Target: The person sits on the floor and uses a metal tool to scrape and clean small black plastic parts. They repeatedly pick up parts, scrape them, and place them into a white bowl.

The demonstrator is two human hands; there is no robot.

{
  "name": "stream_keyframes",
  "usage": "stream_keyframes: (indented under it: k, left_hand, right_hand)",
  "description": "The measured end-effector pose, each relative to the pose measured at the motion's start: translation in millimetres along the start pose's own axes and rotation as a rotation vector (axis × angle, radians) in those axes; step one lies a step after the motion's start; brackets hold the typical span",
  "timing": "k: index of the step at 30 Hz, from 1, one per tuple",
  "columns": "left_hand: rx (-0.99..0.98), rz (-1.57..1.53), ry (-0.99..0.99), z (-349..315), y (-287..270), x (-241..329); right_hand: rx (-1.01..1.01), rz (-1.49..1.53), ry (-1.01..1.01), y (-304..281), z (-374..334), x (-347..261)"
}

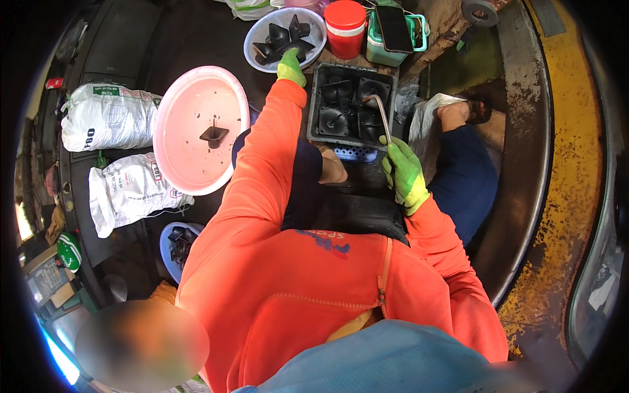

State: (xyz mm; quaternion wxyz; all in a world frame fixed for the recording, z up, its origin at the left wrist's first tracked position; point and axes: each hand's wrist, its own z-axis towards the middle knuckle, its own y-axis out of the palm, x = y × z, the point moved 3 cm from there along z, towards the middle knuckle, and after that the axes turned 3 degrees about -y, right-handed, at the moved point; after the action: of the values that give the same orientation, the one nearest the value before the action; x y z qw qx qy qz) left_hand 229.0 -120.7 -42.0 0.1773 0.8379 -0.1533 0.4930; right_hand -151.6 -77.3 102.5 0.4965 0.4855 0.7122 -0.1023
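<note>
My left hand (291,69), in a green glove, reaches into a pale blue basin (247,49) of black molded parts. Its fingers close on a black molded part (296,49) at the near rim, partly hiding it. In my right hand (405,171), also gloved in green, is a thin bent metal rod (382,114), whose hooked tip points left over a black tray (350,139). Several black parts with round, cone-like faces (334,122) sit in that tray, between my feet.
A large pink basin (171,177) with one small black part (213,136) stands left, beside two white sacks (108,118). Beyond the tray are a red lidded jar (345,33) and a teal box (386,56) with a phone (394,29) on top. A yellow rusty metal edge (570,164) runs along the right.
</note>
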Motion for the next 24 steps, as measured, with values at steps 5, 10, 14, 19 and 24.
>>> stream_keyframes:
  k: [5,10,14,19,24]
  left_hand:
    - [-0.079,-0.207,-0.326,-95.9,42.4,-3.1]
    - [-0.820,-0.498,-0.509,-248.6,63.7,-25.0]
    - [-0.814,-0.609,-0.425,-247.5,40.9,-33.3]
    - [-0.578,-0.565,-0.480,-209.6,10.6,-26.0]
    - [-0.598,-0.562,-0.438,-212.3,37.7,-35.1]
  right_hand:
    - [0.121,-0.429,-0.294,-8.7,17.5,-1.9]
    - [-0.031,-1.157,-0.529,11.7,-9.4,-16.0]
    - [-0.077,-1.227,-1.049,21.7,-102.0,-64.2]
    - [0.761,-1.339,-1.415,-21.0,-294.9,-161.0]
    - [1.925,-1.455,-1.959,-9.1,-458.7,-172.4]
